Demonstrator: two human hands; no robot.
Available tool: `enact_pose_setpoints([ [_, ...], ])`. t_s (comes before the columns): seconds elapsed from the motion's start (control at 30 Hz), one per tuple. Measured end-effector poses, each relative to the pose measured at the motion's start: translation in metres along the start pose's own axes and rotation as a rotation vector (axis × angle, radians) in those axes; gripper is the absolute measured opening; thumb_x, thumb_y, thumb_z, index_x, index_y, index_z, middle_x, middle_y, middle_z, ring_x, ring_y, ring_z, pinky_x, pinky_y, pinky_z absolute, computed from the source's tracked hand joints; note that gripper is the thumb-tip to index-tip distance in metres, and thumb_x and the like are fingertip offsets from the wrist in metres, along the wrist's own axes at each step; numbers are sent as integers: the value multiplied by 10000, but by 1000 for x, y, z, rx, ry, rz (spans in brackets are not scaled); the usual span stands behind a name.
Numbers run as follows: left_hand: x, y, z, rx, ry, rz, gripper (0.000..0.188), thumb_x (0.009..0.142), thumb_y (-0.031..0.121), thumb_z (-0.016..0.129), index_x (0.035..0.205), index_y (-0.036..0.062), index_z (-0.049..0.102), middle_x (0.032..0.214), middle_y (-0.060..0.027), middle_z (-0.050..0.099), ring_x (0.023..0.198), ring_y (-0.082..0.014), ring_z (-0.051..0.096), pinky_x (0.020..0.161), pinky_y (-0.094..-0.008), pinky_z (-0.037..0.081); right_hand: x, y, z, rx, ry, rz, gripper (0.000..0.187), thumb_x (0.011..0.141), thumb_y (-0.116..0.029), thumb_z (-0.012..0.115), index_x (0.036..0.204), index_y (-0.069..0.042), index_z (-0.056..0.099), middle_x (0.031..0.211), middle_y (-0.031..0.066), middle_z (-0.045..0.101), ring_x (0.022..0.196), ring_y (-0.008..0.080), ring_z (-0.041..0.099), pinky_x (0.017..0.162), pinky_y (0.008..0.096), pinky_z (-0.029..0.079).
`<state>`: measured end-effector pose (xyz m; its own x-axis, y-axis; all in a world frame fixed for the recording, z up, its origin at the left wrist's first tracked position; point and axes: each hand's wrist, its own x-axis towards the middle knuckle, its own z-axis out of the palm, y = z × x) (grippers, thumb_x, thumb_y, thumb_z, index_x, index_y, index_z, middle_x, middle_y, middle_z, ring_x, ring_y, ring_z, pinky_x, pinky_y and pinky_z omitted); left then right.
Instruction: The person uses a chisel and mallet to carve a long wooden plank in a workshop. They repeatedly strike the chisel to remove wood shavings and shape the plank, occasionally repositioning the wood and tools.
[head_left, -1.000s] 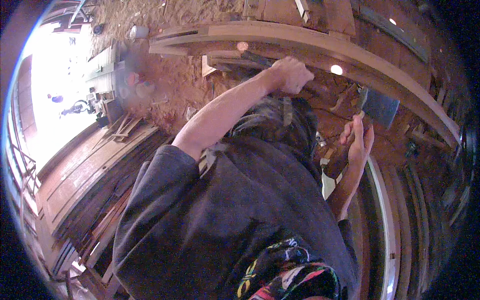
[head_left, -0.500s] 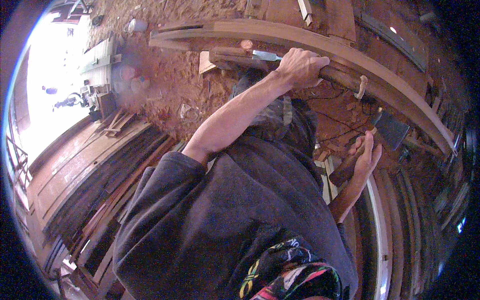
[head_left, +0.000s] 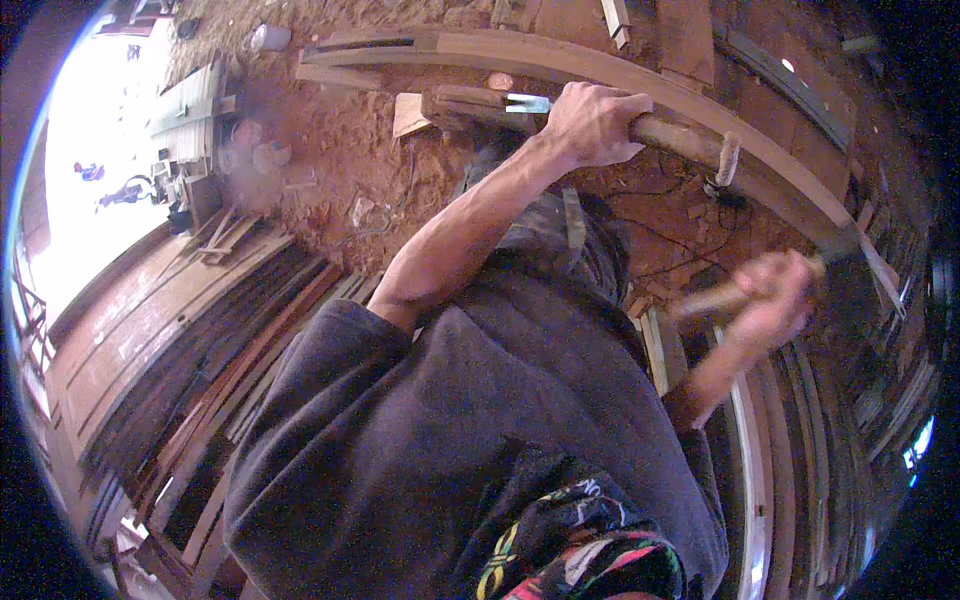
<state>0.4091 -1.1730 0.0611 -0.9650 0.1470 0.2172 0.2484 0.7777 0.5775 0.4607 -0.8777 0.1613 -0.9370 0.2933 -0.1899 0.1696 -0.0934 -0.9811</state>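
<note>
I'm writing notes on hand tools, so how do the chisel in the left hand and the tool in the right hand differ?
The chisel slopes gently down to the right in the view; the tool slants up to the right. The chisel shows fairly sharply, with a bright blade; the tool is blurred, its dark head too smeared to make out. Both have brownish handles, each gripped in one hand.

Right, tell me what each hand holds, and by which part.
Left hand: a chisel, gripped behind its exposed blade. Right hand: a blurred wooden-handled tool, kind unclear, gripped by its handle.
</note>
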Motion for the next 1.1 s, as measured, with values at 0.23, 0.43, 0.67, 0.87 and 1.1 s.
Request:
enact_pose_setpoints([
  [0.23,-4,-3,-2,-10,15,13,368,667,295,812,968,159,650,829,-90,721,808,-354,714,702,-507,566,-11,-7,23,-249,-229,-15,201,1035,-292,606,1059,-94,585,679,9,552,515,117,497,506,294,456],
  [0.43,-1,6,4,17,-66,19,342,683,270,815,955,148,647,859,-76,727,821,-351,716,693,-503,569,-16,25,37,-336,-386,11,198,1054,-257,584,1010,-68,543,667,19,545,522,117,492,518,293,432],
  [0.67,28,-1,13,27,-569,10,324,741,293,787,1020,139,725,977,-144,751,912,-398,714,792,-504,582,-18,18,4,-299,-445,139,177,1066,-225,574,1116,-57,556,716,15,528,552,102,495,503,266,413],
  [0.87,45,14,-45,-154,-210,-83,284,792,311,760,1001,119,761,904,-136,758,849,-351,727,795,-454,586,-23,34,-34,-236,-279,279,173,1075,-236,565,1157,-86,542,721,9,535,532,101,503,494,261,425],
  [1.1,47,-25,-122,-549,378,-326,187,864,162,750,825,36,617,714,45,550,669,-69,496,606,-300,439,-15,42,-26,-204,-353,196,175,1070,-244,577,1149,-89,559,684,10,540,524,97,502,470,266,410],
])
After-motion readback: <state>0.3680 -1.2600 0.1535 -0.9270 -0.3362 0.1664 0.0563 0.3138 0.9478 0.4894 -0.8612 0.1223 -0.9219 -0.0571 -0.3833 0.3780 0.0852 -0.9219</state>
